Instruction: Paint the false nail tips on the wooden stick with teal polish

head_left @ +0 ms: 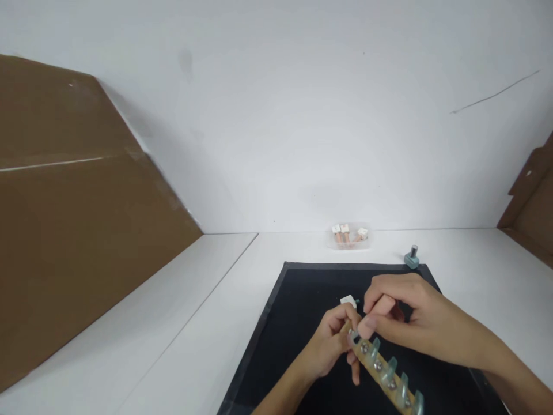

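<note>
My left hand point(330, 340) is closed around the upper end of a tan bar point(384, 369) that carries several grey-green clips and silver screws. The bar slants down to the right above a black mat point(285, 323). My right hand point(404, 317) is pinched at the bar's top end, thumb and fingers pressed on the first clip. A small white part point(348, 300) lies on the mat just beyond my left fingers.
A clear bag of small white and copper parts point(349, 236) lies at the back of the white table. A small grey-green piece with a metal stud point(412, 257) stands at the mat's far right corner. Brown cardboard point(73, 207) leans at the left, more cardboard point(533, 202) at the right.
</note>
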`<state>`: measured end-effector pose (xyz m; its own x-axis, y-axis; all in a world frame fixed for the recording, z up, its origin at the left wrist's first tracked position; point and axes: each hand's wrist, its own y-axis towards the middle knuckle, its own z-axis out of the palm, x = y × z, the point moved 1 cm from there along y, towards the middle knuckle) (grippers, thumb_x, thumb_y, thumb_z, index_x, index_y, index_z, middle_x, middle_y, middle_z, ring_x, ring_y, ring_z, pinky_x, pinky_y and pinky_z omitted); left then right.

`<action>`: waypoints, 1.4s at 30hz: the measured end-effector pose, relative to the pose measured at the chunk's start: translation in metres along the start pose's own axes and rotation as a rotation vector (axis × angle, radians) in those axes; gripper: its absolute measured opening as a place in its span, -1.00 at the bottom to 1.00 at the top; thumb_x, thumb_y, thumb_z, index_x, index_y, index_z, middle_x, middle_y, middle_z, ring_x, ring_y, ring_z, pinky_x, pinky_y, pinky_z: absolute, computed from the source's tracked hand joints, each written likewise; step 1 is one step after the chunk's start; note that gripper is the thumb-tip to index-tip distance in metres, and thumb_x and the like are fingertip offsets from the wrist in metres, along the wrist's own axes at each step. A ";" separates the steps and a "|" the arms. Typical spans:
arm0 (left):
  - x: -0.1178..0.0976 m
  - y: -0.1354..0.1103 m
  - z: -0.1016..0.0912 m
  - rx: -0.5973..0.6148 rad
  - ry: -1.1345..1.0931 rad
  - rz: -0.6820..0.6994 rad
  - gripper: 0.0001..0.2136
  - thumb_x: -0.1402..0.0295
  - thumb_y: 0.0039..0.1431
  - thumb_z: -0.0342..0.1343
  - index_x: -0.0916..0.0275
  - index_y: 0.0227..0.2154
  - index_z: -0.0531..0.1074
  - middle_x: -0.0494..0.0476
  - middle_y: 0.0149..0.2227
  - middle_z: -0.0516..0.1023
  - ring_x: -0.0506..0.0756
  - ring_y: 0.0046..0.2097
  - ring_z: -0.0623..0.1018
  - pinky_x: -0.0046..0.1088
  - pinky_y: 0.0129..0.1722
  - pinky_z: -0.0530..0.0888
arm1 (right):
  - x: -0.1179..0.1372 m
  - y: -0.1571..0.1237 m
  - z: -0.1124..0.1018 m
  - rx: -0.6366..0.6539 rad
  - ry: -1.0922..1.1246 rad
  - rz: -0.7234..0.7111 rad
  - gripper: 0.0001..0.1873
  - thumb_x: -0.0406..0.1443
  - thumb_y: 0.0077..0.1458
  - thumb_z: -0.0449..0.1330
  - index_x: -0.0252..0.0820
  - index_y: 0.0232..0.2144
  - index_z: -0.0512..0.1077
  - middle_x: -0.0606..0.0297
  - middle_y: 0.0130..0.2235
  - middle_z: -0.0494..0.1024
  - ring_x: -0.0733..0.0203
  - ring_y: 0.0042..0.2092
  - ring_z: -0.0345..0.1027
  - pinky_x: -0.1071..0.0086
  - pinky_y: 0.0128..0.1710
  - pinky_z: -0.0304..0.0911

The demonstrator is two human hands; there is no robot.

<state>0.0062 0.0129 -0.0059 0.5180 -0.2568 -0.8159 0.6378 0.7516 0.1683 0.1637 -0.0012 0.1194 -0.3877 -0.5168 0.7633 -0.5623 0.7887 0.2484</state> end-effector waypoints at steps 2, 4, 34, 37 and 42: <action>0.000 0.000 0.001 0.011 -0.005 0.002 -0.76 0.30 -0.03 0.22 0.29 -0.48 0.26 -0.13 -0.65 0.30 -0.18 -0.69 0.26 -0.65 -0.73 0.43 | 0.000 0.000 0.000 -0.006 -0.017 0.004 -0.87 -0.38 0.08 0.13 -0.18 -0.51 0.36 0.39 -0.53 0.42 0.37 -0.54 0.22 0.54 -0.60 0.11; 0.000 0.000 0.002 0.012 -0.008 0.000 -0.77 0.32 -0.03 0.22 0.29 -0.48 0.25 -0.14 -0.66 0.30 -0.18 -0.69 0.26 -0.65 -0.73 0.43 | 0.000 0.000 0.000 -0.024 -0.033 0.008 -0.85 -0.38 0.08 0.12 -0.18 -0.52 0.34 0.40 -0.53 0.41 0.37 -0.54 0.21 0.53 -0.59 0.12; 0.001 0.002 0.002 -0.015 0.011 -0.017 -0.76 0.30 -0.02 0.21 0.29 -0.50 0.25 -0.13 -0.67 0.30 -0.18 -0.70 0.25 -0.64 -0.73 0.42 | -0.001 -0.002 0.000 0.014 0.020 0.009 -0.85 -0.42 0.07 0.13 -0.18 -0.53 0.35 0.43 -0.53 0.36 0.40 -0.54 0.18 0.56 -0.59 0.08; 0.001 0.002 0.002 -0.013 0.003 -0.018 -0.76 0.30 -0.04 0.22 0.29 -0.50 0.27 -0.13 -0.68 0.30 -0.18 -0.70 0.25 -0.64 -0.73 0.42 | -0.001 -0.003 0.001 0.013 0.015 0.003 -0.85 -0.42 0.06 0.14 -0.18 -0.53 0.35 0.42 -0.53 0.37 0.40 -0.54 0.19 0.56 -0.58 0.09; 0.000 0.002 0.002 -0.021 0.006 -0.018 -0.77 0.33 -0.04 0.22 0.30 -0.51 0.26 -0.12 -0.67 0.32 -0.19 -0.70 0.26 -0.64 -0.73 0.43 | -0.002 -0.002 0.001 0.015 0.017 -0.003 -0.86 -0.43 0.05 0.14 -0.17 -0.51 0.36 0.43 -0.53 0.37 0.41 -0.55 0.18 0.56 -0.60 0.08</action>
<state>0.0090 0.0131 -0.0044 0.5035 -0.2668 -0.8218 0.6348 0.7595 0.1424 0.1645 -0.0021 0.1164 -0.3734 -0.5133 0.7727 -0.5744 0.7820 0.2419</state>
